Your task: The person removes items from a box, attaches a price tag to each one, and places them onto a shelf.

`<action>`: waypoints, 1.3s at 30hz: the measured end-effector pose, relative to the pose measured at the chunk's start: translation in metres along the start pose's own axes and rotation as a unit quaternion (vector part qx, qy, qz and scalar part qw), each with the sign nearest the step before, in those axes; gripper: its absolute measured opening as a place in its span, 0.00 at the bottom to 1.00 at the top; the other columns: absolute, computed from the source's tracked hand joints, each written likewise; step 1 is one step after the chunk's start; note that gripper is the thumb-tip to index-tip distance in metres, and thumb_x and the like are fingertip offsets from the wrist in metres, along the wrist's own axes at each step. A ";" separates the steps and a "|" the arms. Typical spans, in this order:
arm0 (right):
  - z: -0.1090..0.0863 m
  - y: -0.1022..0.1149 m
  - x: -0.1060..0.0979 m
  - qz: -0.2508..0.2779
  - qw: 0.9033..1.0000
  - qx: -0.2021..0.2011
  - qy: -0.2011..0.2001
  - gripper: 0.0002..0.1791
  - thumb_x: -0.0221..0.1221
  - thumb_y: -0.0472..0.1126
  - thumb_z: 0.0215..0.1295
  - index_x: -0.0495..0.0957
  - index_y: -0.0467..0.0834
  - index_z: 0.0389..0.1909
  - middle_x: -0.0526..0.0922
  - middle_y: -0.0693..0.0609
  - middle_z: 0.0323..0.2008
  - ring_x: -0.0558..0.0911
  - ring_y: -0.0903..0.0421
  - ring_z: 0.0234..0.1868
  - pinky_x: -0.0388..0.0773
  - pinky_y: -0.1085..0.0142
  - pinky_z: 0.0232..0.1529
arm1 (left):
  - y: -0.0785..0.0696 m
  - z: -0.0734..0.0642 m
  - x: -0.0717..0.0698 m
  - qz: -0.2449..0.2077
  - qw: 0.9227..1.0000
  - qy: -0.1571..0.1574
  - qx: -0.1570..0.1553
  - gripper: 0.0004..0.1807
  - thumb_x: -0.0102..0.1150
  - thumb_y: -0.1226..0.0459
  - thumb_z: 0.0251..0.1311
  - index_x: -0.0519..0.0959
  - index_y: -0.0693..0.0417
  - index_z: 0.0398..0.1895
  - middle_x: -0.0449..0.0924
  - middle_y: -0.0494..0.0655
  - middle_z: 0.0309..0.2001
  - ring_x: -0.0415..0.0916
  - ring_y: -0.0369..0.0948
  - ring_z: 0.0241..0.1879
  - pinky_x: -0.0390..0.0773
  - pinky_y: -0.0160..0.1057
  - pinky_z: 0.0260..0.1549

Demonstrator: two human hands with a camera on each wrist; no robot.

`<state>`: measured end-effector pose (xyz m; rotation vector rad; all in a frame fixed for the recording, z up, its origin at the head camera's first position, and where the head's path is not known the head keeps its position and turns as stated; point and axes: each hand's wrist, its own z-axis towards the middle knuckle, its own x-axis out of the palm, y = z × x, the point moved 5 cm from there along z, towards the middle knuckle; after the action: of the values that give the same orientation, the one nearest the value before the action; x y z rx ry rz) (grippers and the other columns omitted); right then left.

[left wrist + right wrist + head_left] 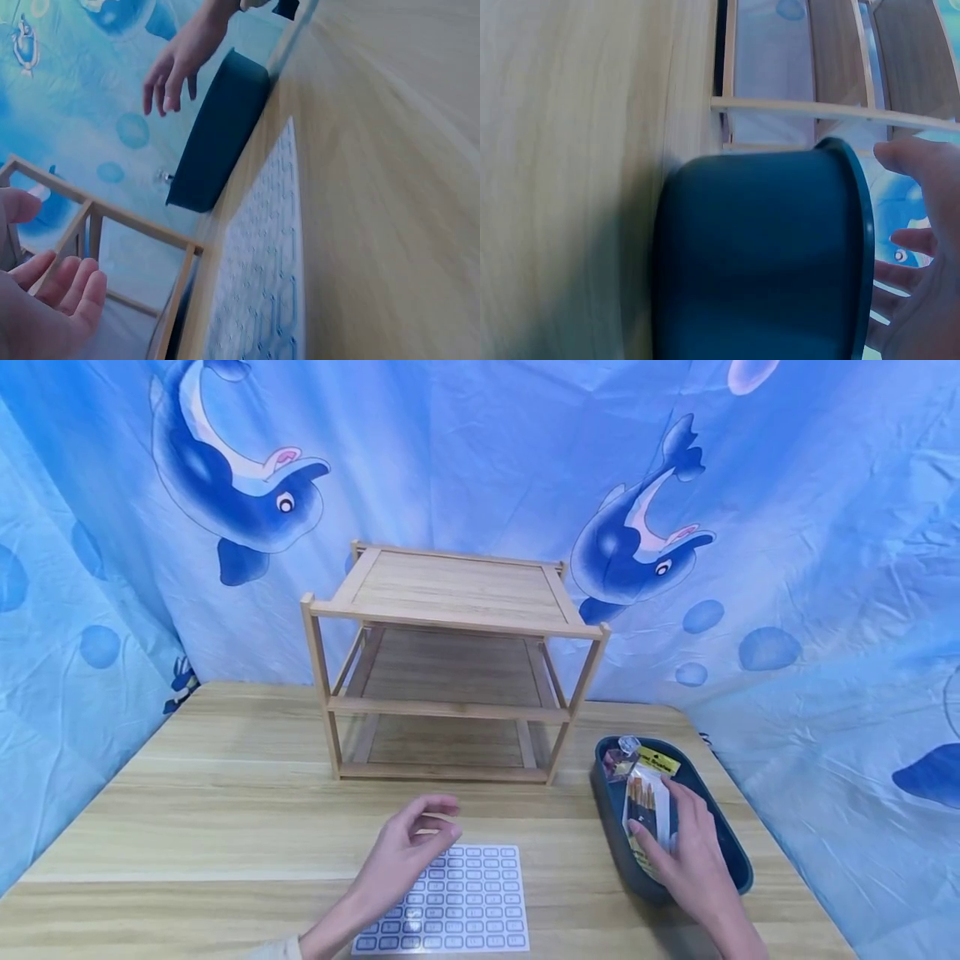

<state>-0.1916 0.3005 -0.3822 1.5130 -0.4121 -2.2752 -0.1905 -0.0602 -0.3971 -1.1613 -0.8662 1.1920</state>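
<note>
My right hand (696, 858) hovers over the dark teal bin (617, 847), fingers and thumb spread apart above a clear pack of paintbrushes (642, 800). In the right wrist view its fingers are beside the bin's rim with nothing visible between them. My left hand (401, 857), loosely curled and holding nothing, is above a white sheet printed with rows of small blue-framed labels (474, 906). The sheet lies flat on the table. Inside the bin are also a yellow-topped brush package (657, 762) and a small clear item with pinkish contents (617, 764).
Behind my hands stands a wooden rack (450, 708) with three shelves. The bin is near the right edge of the wooden table (187, 827). A blue curtain with dolphins (480, 460) hangs behind and along both sides.
</note>
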 end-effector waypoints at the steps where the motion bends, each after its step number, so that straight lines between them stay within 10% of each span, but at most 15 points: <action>1: 0.001 -0.002 -0.001 0.003 1.000 0.002 0.001 0.46 0.68 0.48 0.68 0.53 0.34 0.76 0.59 0.29 0.68 0.64 0.32 0.60 0.71 0.28 0.53 | 0.000 0.002 0.002 -0.004 1.000 -0.004 -0.002 0.20 0.65 0.66 0.69 0.77 0.64 0.60 0.79 0.55 0.57 0.80 0.48 0.52 0.82 0.37 0.54; 21: 0.020 -0.036 -0.002 0.013 0.993 0.093 0.068 0.40 0.59 0.48 0.76 0.55 0.25 0.74 0.64 0.23 0.65 0.68 0.28 0.64 0.66 0.30 0.63 | -0.002 0.025 0.060 -0.056 0.997 0.043 -0.002 0.20 0.64 0.63 0.69 0.76 0.65 0.60 0.79 0.57 0.56 0.79 0.50 0.54 0.82 0.36 0.52; 39: 0.038 -0.059 0.005 0.018 0.986 0.125 0.106 0.35 0.57 0.44 0.77 0.59 0.20 0.70 0.70 0.20 0.60 0.73 0.27 0.61 0.74 0.34 0.58 | 0.014 0.029 0.115 -0.146 0.986 0.047 -0.071 0.27 0.65 0.66 0.67 0.70 0.65 0.66 0.76 0.55 0.58 0.80 0.50 0.54 0.84 0.40 0.52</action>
<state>-0.2373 0.3521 -0.3981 1.8308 -0.6763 -2.0681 -0.1990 0.0579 -0.4128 -1.1491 -1.0225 0.8411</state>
